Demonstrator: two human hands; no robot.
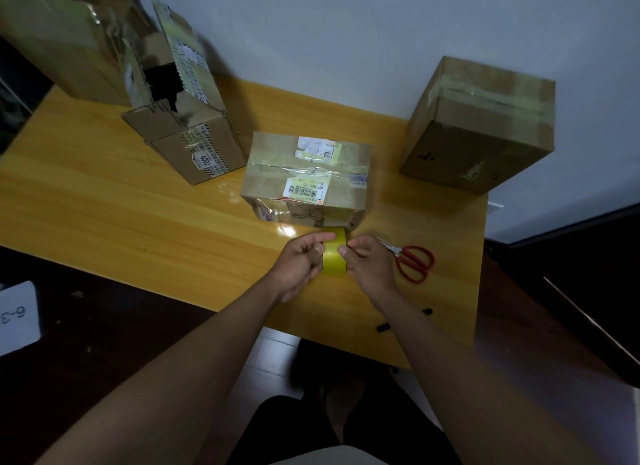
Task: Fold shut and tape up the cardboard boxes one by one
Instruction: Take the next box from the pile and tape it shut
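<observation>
A yellow tape roll (334, 257) is held between both hands just in front of a small closed cardboard box (304, 179) with labels and clear tape across its top. My left hand (299, 262) grips the roll's left side, index finger over its top. My right hand (369, 262) pinches at the roll's right edge with curled fingers. An open box (187, 132) with raised torn flaps stands at the back left. A closed taped box (479, 125) sits at the back right.
Red-handled scissors (412, 260) lie on the yellow wooden table (121, 205) just right of my right hand. A larger open box (65, 45) stands at the far left corner. A white wall runs behind. A paper sheet (17, 315) lies on the floor at left.
</observation>
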